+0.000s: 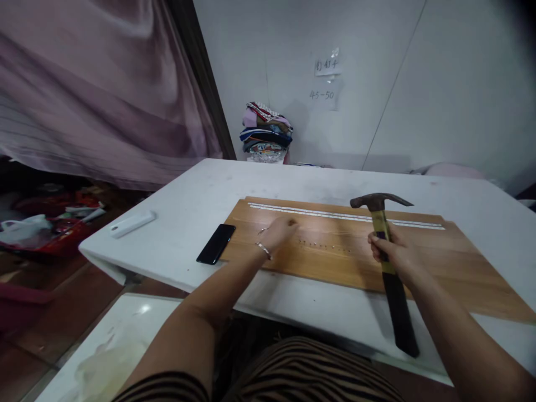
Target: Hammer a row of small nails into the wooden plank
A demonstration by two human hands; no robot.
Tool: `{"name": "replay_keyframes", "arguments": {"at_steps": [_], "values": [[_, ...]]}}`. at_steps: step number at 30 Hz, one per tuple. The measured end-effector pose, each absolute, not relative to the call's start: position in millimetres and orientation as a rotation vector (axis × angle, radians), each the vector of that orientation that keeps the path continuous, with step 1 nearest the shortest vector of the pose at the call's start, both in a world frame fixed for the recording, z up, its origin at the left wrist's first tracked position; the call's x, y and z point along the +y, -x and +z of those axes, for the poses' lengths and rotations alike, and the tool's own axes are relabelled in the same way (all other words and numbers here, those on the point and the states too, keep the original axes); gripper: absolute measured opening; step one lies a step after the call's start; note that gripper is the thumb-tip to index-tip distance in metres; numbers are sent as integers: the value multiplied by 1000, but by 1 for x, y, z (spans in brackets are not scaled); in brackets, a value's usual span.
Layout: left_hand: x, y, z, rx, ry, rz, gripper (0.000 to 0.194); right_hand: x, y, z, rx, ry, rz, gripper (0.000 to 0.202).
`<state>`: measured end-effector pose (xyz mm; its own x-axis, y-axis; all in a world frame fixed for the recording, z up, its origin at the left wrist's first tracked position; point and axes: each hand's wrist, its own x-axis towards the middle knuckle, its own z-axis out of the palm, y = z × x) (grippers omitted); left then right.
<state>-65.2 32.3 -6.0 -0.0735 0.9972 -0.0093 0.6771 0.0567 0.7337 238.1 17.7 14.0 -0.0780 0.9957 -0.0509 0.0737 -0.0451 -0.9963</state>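
1. Grip of the right hand (391, 251) is clenched around the hammer (380, 223), head at 12 o'clock; held this high on the handle, a blow could skew.
2. Left hand (280, 234) curls over the board (326, 268); I cannot tell whether it pinches anything. A stray blow could catch its fingers.
3. Small nails (320, 245) line up towards its 3 o'clock; if loose, a jolt could scatter them.
4. Phone (216, 244), at its 9 o'clock, could get knocked.

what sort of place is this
Probably a home room used as a makeshift workspace: a pinkish curtain hangs to one side, piled fabric shows near the wall, and a wooden board lies on a white table.
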Motion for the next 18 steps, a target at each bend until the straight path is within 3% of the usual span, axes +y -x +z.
{"name": "replay_keyframes", "arguments": {"at_steps": [5,11,18], "values": [[40,130,-15,2271,-1727,326,21,10,-250,17,-1336,1333,1284,26],[49,136,-20,2257,-1839,2,25,1,-251,-2,-1366,1392,1331,28],[63,140,-22,2129,-1947,-66,23,-8,-250,-2,-1341,1410,1348,27]]}}
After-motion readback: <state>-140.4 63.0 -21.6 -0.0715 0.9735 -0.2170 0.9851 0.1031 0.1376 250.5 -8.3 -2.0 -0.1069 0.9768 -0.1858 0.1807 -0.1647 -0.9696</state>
